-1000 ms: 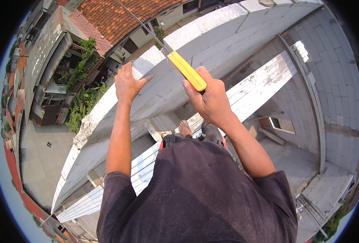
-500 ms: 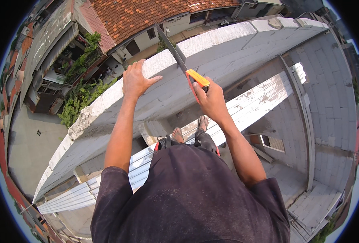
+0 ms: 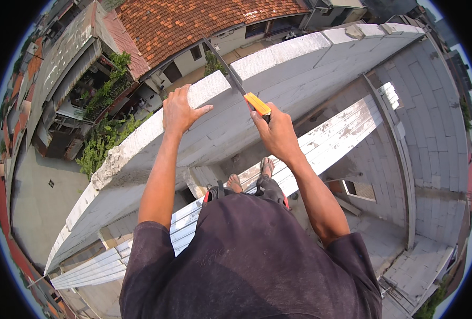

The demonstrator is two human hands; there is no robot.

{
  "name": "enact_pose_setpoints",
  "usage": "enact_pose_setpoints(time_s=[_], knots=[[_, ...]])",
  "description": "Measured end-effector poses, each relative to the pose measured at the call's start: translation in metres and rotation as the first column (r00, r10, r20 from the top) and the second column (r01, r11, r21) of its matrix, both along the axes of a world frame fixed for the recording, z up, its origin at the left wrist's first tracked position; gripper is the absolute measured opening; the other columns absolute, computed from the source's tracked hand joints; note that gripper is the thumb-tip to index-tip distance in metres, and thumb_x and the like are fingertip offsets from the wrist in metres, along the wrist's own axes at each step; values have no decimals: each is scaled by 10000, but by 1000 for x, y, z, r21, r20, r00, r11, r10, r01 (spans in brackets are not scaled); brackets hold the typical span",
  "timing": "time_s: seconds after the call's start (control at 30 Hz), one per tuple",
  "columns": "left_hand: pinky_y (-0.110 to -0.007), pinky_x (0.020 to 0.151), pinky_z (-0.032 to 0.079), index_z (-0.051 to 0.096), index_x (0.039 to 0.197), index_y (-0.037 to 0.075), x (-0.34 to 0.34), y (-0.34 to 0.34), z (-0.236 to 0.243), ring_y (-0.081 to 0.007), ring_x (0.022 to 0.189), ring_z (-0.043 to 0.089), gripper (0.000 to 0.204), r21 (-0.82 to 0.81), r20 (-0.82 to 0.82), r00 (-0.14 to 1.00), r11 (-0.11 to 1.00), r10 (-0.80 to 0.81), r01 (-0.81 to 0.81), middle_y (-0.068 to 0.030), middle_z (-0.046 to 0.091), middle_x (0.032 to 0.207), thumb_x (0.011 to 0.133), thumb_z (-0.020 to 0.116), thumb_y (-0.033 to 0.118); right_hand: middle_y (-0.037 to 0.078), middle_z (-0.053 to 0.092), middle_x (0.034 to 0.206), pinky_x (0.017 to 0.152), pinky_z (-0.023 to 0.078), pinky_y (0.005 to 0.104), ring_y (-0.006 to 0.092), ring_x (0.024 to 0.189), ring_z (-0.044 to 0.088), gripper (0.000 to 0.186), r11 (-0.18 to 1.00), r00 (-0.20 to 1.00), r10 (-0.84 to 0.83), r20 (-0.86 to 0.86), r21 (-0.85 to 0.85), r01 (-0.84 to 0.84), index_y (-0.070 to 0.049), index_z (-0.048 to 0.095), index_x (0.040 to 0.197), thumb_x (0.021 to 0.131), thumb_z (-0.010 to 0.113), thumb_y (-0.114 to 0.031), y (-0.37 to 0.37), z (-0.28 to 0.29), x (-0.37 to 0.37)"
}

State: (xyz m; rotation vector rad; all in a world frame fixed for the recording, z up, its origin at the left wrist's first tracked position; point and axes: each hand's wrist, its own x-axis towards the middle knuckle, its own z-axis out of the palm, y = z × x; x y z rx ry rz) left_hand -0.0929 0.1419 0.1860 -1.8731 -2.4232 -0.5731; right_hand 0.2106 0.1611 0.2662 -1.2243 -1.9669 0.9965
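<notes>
My right hand is closed round the yellow-and-red handle of a handsaw. Its long dark blade slopes up and away to the left, lying in a narrow gap across the top of a pale block wall. To the left of the blade, my left hand rests on the wall's top edge, on the block section beside the gap. Its fingers reach over the top and its thumb is spread toward the saw. How deep the blade sits is hard to make out.
Beneath my feet runs a plank of pale ribbed metal, high over a lower floor. A long beam and another block wall stand right. Beyond the wall are a tiled roof, green plants and a paved yard.
The saw has shifted slightly and its handle has tilted, with less of the red lower part showing. My left hand stays on the wall, and the whole view has moved a little.
</notes>
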Motion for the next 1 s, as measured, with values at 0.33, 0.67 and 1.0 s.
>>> enact_pose_setpoints(time_s=[0.33,0.67,1.0], knots=[[-478,1124,479,625,1469,30,1,3,1,-326,1316,625,1091,-23,12,1000,1000,-4,4,-170,696,1361,697,904,749,193,638,664,617,511,499,433,649,677,236,990,982,-1,187,136,-25,-12,568,1018,1056,681,-215,-6,-21,-7],[-491,1109,494,628,1449,10,4,1,6,-360,1305,630,1011,-29,-10,1000,1000,4,-4,-183,693,1383,734,914,667,208,654,714,656,526,498,459,700,686,254,994,994,47,-97,104,-37,-17,609,1045,1049,698,-254,-34,-2,-7],[-491,1079,504,632,1443,11,3,1,6,-349,1281,635,997,-24,-31,999,1000,-15,14,-159,700,1355,736,923,652,135,620,687,612,470,388,233,590,589,238,999,941,-31,-338,11,37,25,616,1034,1065,688,-200,-28,19,18]])
